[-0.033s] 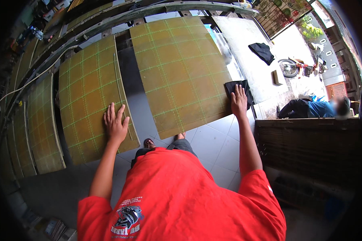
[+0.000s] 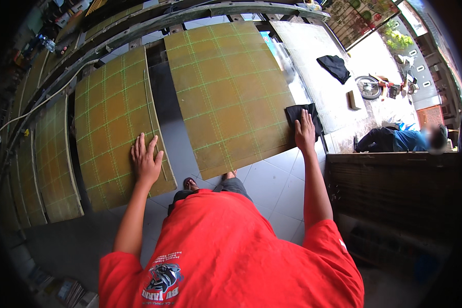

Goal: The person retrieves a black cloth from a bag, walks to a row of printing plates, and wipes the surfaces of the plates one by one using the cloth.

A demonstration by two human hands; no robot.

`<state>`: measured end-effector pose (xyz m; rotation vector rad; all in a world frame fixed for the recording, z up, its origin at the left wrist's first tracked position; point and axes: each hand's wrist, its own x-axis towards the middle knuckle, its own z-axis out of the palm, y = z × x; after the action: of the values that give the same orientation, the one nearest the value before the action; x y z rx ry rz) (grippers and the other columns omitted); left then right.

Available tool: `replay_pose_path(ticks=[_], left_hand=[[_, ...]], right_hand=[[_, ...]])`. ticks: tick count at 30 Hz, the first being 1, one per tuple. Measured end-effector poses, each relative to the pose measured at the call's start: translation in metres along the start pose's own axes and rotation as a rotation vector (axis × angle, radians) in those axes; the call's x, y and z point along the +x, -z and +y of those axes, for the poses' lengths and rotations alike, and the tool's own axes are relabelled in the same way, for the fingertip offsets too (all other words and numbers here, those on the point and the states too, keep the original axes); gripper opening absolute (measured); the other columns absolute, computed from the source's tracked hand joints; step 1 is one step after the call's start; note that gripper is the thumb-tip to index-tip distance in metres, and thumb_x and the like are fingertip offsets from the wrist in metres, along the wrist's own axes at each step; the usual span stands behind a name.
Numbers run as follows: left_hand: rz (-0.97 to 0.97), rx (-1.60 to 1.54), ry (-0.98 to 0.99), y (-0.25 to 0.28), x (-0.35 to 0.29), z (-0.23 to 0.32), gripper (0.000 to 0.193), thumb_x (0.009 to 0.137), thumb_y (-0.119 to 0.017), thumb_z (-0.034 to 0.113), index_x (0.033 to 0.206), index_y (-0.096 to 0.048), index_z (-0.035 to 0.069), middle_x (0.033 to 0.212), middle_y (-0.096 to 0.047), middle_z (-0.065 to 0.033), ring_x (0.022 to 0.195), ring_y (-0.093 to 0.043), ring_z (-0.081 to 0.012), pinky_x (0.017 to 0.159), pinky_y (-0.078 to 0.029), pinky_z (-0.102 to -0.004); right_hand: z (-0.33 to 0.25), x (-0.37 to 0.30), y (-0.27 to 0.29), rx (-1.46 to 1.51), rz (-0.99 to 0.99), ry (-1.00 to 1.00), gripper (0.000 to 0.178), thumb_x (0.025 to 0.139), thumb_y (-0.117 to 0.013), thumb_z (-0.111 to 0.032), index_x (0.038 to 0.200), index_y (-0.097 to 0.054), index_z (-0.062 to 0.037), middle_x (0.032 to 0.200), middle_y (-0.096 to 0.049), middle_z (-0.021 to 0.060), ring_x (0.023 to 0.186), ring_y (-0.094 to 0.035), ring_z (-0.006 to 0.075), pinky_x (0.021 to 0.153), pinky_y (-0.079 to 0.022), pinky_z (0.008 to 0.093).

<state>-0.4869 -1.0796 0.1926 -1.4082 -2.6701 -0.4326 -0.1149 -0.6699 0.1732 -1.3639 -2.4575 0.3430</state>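
Right of centre, a black cloth (image 2: 294,112) is lying beneath the flat, ungripping right hand (image 2: 305,134), while the farther left hand (image 2: 147,161) is resting spread and empty on a grid-lined board (image 2: 108,110) left of centre.

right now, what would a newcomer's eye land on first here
Probably the bright red shirt filling the lower middle. Next, the green-gridded panel at upper centre, with the right hand on a black cloth at its near right corner. The left hand lies on another gridded panel to the left.
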Motion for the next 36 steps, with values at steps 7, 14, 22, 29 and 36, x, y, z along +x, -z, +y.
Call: replay_pose_path(ticks=[7,14,22,29,36], left_hand=[[-0.051,0.016,0.026,0.003,-0.003,0.000,0.054,0.089,-0.059,0.028,0.141,-0.044,0.020,0.152,-0.029,-0.0164,0.139,-0.028,-0.0351,0.114,-0.019,-0.0509],[-0.056,0.048,0.033,0.003,-0.003,0.003,0.052,0.091,-0.056,0.029,0.141,-0.044,0.019,0.152,-0.028,-0.0155,0.139,-0.028,-0.0360,0.114,-0.020,-0.0490],[-0.067,0.036,0.015,0.005,0.003,0.007,0.052,0.092,-0.056,0.028,0.141,-0.044,0.019,0.153,-0.027,-0.0150,0.139,-0.027,-0.0353,0.113,-0.020,-0.0495],[-0.104,0.036,0.062,0.010,-0.001,0.010,0.052,0.092,-0.055,0.028,0.142,-0.044,0.018,0.153,-0.027,-0.0155,0.140,-0.026,-0.0356,0.114,-0.020,-0.0497],[-0.055,-0.006,0.034,0.006,0.002,0.003,0.052,0.089,-0.058,0.029,0.139,-0.047,0.019,0.151,-0.030,-0.0180,0.137,-0.030,-0.0371,0.112,-0.020,-0.0510]], right_hand=[[-0.012,0.005,0.011,-0.227,-0.054,0.098,0.066,0.095,-0.046,-0.037,0.149,-0.027,-0.0035,0.155,-0.022,0.0206,0.144,-0.017,0.0398,0.115,-0.017,0.0498],[-0.065,-0.001,0.003,-0.063,-0.147,0.354,0.065,0.094,-0.049,-0.034,0.145,-0.031,0.0010,0.152,-0.028,0.0224,0.142,-0.023,0.0392,0.115,-0.021,0.0487],[-0.205,-0.045,-0.038,0.206,-0.359,0.944,0.057,0.097,-0.042,-0.042,0.144,-0.038,-0.0103,0.152,-0.031,0.0154,0.143,-0.024,0.0346,0.116,-0.019,0.0465],[-0.137,0.030,-0.013,0.069,-0.278,0.719,0.047,0.093,-0.050,-0.033,0.136,-0.049,-0.0140,0.146,-0.039,0.0152,0.137,-0.033,0.0344,0.112,-0.024,0.0492],[-0.043,0.090,-0.019,-0.100,-0.058,0.216,0.055,0.099,-0.039,-0.038,0.145,-0.038,-0.0078,0.154,-0.027,0.0191,0.143,-0.023,0.0354,0.115,-0.019,0.0486]])
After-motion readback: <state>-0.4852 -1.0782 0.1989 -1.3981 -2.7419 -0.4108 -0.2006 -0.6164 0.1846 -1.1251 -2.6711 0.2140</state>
